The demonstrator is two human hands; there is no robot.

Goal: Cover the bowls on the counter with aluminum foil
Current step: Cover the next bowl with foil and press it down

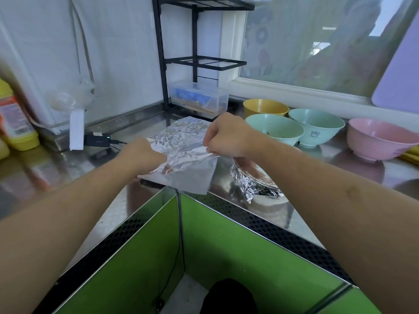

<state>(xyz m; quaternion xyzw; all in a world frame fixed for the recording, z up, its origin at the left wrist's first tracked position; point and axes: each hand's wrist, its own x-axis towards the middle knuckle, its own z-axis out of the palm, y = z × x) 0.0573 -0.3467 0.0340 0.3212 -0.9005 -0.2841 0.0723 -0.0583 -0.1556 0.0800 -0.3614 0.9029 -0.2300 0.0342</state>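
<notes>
**Both fists on the foil sheet**

My left hand (pixel 141 156) is clenched on the left edge of a crumpled sheet of aluminum foil (pixel 181 155), and my right hand (pixel 226 135) is curled in a fist, pinching the sheet's right edge at about 3 o'clock from the left one. The sheet hangs between them just above the steel counter (pixel 68 164), its near corner drooping toward the counter's front edge at 6 o'clock.

At 4 o'clock from my right hand, partly under my wrist, sits a foil-wrapped bowl (pixel 254 180), the foil bunched tight round its rim and side.

The uncovered bowls stand at 2 to 3 o'clock from my right hand, along the window sill: a yellow bowl (pixel 265 107) farthest back, a green bowl (pixel 274 129) in front of it and touching it, a second green bowl (pixel 316 125) with a small printed figure just beside that, and a pink bowl (pixel 381 138) farther right, apart from the others.

At 12 o'clock stands a black wire rack (pixel 195 60) with a clear plastic box (pixel 199 98) at its foot. At 9 o'clock, by the wall, sits a yellow bottle (pixel 15 123).
</notes>
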